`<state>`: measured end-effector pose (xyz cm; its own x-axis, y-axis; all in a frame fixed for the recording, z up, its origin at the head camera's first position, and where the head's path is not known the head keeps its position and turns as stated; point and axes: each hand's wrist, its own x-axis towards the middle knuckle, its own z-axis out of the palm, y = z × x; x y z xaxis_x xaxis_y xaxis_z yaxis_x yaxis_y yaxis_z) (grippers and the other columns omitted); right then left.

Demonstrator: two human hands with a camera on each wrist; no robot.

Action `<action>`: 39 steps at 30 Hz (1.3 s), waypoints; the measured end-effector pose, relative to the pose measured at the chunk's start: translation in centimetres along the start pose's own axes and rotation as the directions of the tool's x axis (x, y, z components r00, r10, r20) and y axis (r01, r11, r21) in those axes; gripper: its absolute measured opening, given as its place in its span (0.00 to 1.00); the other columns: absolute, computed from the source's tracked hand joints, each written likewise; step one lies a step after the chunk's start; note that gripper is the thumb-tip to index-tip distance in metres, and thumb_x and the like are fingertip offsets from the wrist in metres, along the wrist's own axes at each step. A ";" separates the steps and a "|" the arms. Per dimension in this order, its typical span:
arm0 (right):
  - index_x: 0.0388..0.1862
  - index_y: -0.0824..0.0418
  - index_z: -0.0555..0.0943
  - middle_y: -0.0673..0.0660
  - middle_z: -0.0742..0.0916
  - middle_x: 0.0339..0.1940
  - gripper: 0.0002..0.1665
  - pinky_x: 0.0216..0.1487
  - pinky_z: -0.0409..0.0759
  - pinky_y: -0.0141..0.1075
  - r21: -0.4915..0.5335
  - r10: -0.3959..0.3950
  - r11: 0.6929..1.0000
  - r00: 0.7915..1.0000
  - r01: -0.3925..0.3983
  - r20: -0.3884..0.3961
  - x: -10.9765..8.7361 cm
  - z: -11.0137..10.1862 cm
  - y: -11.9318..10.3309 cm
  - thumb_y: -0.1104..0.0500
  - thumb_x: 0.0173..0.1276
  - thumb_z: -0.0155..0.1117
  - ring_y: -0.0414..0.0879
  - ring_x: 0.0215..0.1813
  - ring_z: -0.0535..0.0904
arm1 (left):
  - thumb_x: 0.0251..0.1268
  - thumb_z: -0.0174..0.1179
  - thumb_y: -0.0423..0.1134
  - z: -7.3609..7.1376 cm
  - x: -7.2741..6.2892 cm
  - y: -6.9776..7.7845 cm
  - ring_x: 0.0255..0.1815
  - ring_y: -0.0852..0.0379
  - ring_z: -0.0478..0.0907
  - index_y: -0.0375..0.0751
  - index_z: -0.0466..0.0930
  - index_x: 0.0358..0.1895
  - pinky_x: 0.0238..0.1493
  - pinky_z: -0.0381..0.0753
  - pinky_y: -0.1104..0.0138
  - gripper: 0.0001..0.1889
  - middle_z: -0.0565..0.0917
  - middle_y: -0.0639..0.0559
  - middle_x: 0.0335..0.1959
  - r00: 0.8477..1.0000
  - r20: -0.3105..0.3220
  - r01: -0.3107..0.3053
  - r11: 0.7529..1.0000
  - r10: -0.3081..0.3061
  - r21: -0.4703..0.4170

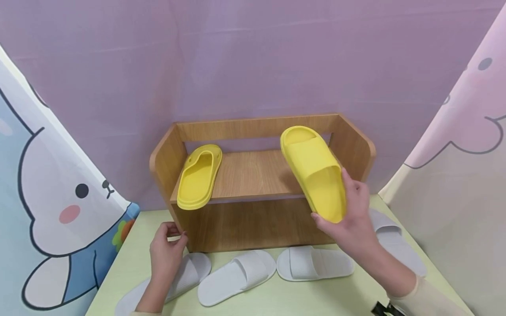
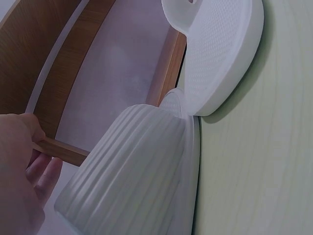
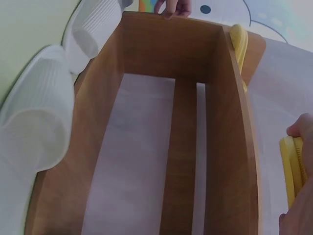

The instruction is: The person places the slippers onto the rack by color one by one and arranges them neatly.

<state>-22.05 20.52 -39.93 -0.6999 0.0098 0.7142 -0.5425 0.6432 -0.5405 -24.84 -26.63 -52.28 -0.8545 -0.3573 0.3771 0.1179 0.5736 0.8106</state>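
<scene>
My right hand (image 1: 353,224) grips a yellow slide slipper (image 1: 312,162) by its heel end, thumb on one side and fingers on the other. The slipper is held up over the right part of the wooden shoe rack (image 1: 253,173), toe toward the back. On the rack's upper shelf, at the left, lies a yellow clog (image 1: 197,177), its heel toward me. My left hand (image 1: 166,252) pinches the front edge of the rack's left side panel; in the left wrist view its thumb lies on the edge (image 2: 63,151) with fingers curled beneath.
Several white slippers lie along the rack's front: one by my left wrist (image 1: 189,274), a middle one (image 1: 237,276), another further right (image 1: 314,263). One more white slipper (image 1: 397,243) lies beyond my right forearm. A purple cloth (image 1: 253,61) hangs behind the rack.
</scene>
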 end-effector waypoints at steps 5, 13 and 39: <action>0.93 0.52 0.57 0.69 0.68 0.72 0.75 0.54 0.80 0.53 -0.009 0.077 0.997 0.993 -0.076 0.091 0.9 1.2 -1.2 0.60 0.51 0.91 0.60 0.66 0.71 | 0.70 0.69 0.27 0.0 0.1 0.1 0.49 0.45 0.88 0.39 0.80 0.55 0.38 0.85 0.78 0.15 0.86 0.45 0.47 1.000 -0.003 -0.001 1.000 0.001 0.002; 0.92 0.54 0.56 0.67 0.68 0.71 0.73 0.57 0.79 0.54 0.008 0.128 0.991 0.969 -0.133 0.210 3.1 3.6 -2.5 0.56 0.54 0.90 0.59 0.68 0.68 | 0.70 0.70 0.27 -0.2 0.1 0.2 0.48 0.46 0.88 0.40 0.80 0.55 0.38 0.85 0.78 0.15 0.87 0.45 0.47 1.000 0.000 0.007 1.000 -0.007 -0.010; 0.87 0.61 0.67 0.58 0.73 0.61 0.59 0.50 0.75 0.45 -0.066 0.190 0.982 0.889 -0.179 0.417 7.9 8.3 -6.1 0.44 0.61 0.82 0.53 0.62 0.66 | 0.70 0.70 0.27 0.0 0.0 0.1 0.50 0.45 0.88 0.38 0.80 0.56 0.39 0.84 0.80 0.15 0.86 0.44 0.47 1.000 0.005 -0.005 1.000 0.005 -0.020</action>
<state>-28.12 10.33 -34.74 -0.9191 -0.1882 0.3462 -0.3762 0.6801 -0.6292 -24.81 -26.60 -52.23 -0.8565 -0.3507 0.3788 0.1323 0.5601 0.8178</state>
